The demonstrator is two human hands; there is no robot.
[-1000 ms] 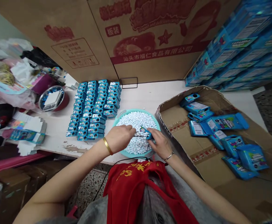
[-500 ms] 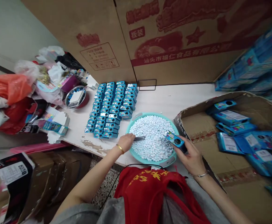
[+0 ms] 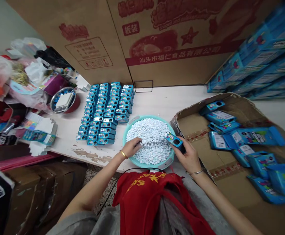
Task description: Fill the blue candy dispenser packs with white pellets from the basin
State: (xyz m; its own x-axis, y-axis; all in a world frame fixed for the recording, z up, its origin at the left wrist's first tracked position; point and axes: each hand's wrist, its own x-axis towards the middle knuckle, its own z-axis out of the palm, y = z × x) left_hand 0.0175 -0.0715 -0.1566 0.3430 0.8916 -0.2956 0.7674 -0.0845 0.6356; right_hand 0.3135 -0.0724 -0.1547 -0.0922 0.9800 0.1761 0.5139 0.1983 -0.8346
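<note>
A turquoise basin (image 3: 126, 137), full of small white and pale blue candies (image 3: 149, 155), stands at the table's front edge. My left hand (image 3: 132, 147) is closed at the basin's left side, fingertips down at the candies. The slim metal scoop it grips is mostly hidden now, sunk among them. On the basin's right side my right hand (image 3: 189, 158) holds a small blue candy box (image 3: 174, 140) between thumb and fingers. The box is tilted over the candies, its round dark hole facing up. What is inside the box cannot be seen.
Rows of blue boxes (image 3: 105, 112), several topped with candies, stand left of the basin. To the right, an open cardboard carton (image 3: 196, 127) holds loose blue boxes. Stacked blue packs (image 3: 252, 70) stand behind it. A large carton (image 3: 157, 42) walls the back; a red bowl (image 3: 76, 101) sits left.
The view has turned to the right. The scoop in my left hand has gone from lying visibly over the candies to being sunk among them. My right hand still holds the box over the basin.
</note>
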